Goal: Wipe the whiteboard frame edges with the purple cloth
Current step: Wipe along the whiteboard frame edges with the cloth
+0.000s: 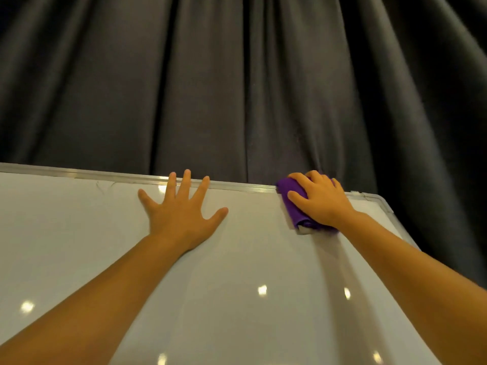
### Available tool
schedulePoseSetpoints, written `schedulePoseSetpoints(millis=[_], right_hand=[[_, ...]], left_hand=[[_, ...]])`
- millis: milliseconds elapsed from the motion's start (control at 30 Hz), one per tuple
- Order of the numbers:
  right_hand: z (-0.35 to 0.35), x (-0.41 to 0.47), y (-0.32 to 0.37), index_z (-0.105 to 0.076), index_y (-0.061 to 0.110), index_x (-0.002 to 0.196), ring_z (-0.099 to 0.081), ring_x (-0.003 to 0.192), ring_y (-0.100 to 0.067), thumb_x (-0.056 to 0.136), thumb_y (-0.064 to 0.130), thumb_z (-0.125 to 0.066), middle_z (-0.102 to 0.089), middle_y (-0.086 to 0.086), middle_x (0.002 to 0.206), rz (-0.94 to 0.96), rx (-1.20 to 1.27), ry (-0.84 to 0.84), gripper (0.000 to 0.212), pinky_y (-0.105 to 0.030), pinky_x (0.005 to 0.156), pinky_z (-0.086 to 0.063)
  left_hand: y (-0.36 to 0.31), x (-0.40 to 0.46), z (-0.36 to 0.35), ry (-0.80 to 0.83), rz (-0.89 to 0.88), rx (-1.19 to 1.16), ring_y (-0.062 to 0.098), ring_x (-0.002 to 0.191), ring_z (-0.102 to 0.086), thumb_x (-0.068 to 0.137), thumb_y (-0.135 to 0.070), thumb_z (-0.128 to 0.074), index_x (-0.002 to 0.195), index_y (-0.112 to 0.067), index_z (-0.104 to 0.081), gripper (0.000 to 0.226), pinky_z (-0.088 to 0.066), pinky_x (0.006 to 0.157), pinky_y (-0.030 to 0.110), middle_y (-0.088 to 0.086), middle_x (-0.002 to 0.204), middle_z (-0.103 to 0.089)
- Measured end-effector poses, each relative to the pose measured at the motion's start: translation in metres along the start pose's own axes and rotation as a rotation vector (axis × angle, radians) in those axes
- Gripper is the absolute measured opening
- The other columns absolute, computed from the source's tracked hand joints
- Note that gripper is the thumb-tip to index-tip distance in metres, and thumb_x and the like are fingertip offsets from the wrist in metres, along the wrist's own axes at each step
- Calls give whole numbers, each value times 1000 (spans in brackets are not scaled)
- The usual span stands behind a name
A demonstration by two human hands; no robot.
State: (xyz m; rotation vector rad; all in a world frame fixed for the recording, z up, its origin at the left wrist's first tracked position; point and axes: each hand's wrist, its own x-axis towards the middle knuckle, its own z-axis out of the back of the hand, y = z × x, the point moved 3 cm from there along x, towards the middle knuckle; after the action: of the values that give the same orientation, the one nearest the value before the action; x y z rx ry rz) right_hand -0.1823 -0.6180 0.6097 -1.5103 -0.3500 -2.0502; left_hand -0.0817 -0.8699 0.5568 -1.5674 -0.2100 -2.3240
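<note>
A white whiteboard [250, 259] fills the lower half of the head view, with a silver metal frame [237, 186] along its top edge and a rounded corner at the right. My right hand [320, 200] grips a folded purple cloth [292, 200] and holds it draped over the top frame edge near the right corner, fingers curled over the top. My left hand [181, 212] lies flat on the board with fingers spread, the fingertips reaching over the top frame.
A dark grey pleated curtain [237, 75] hangs right behind the board and touches its top edge. Light spots reflect on the glossy board. The board's right frame edge [387, 204] slopes down to the right.
</note>
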Motion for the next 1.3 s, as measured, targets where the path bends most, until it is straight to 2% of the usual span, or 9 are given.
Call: schedulePoseSetpoints(millis=[233, 367, 433, 533, 667, 933, 1167, 1233, 1300], right_hand=[[13, -11, -72, -34, 32, 133, -40, 123, -29, 88, 52, -34, -43, -7, 134, -195, -135, 30, 49, -57, 110, -15], [9, -11, -53, -42, 28, 127, -41, 119, -33, 83, 51, -39, -46, -12, 127, -260, -87, -42, 50, -50, 106, -24], [1, -8, -31, -42, 29, 127, -40, 119, -32, 83, 52, -40, -46, -10, 125, -133, -74, -83, 49, -49, 104, -26], [-7, 0, -15, -32, 35, 133, -37, 121, -25, 84, 53, -42, -42, -3, 130, 101, 4, -10, 52, -48, 105, -26], [7, 0, -59, -25, 40, 139, -39, 115, -23, 86, 49, -39, -40, -4, 127, 237, -46, 47, 55, -45, 105, -27], [25, -12, -157, -29, 37, 137, -40, 112, -23, 87, 54, -34, -40, -6, 125, 135, -261, 23, 53, -40, 98, -35], [20, -28, -180, -38, 26, 131, -36, 116, -30, 85, 54, -35, -38, -13, 130, -210, -216, -102, 54, -43, 96, -34], [14, -29, -178, -38, 25, 131, -28, 127, -33, 85, 56, -38, -30, -15, 140, -303, -81, -92, 56, -48, 103, -28], [10, -25, -175, -28, 33, 139, -7, 140, -35, 85, 56, -39, -9, -10, 154, -285, 4, -39, 60, -53, 110, -13]], left_hand=[[-15, -7, 3, 26, -7, 7, 29, 145, 14, 64, -78, 1, 145, -40, 15, 91, 3, 107, 68, 1, 158, 17], [-45, -19, -2, 60, 51, 1, 31, 144, 15, 62, -77, 4, 147, -30, 13, 97, 4, 106, 69, 3, 157, 19], [-64, -18, -3, 74, 114, -25, 35, 144, 15, 60, -79, 4, 147, -27, 13, 102, 2, 106, 70, 3, 157, 19], [-106, -18, -7, 94, 97, -29, 40, 143, 13, 57, -82, 5, 144, -40, 16, 98, 0, 105, 72, 2, 157, 21], [-143, -26, -15, 108, 76, 8, 40, 142, 16, 56, -84, 5, 144, -39, 17, 99, 4, 103, 73, 1, 157, 21], [-166, -41, -17, 94, 42, 6, 37, 142, 20, 60, -82, 4, 142, -37, 25, 95, 7, 106, 68, 2, 155, 25], [-175, -61, -23, 117, 55, 16, 34, 141, 23, 63, -77, 7, 130, -33, 38, 86, 5, 108, 66, 4, 154, 29], [-178, -67, -25, 111, 52, 38, 34, 141, 23, 62, -77, 12, 124, -33, 42, 82, 3, 109, 66, 5, 153, 30], [-177, -70, -25, 117, 52, 50, 34, 142, 23, 58, -80, 18, 122, -36, 44, 82, 2, 109, 66, 5, 153, 31]])
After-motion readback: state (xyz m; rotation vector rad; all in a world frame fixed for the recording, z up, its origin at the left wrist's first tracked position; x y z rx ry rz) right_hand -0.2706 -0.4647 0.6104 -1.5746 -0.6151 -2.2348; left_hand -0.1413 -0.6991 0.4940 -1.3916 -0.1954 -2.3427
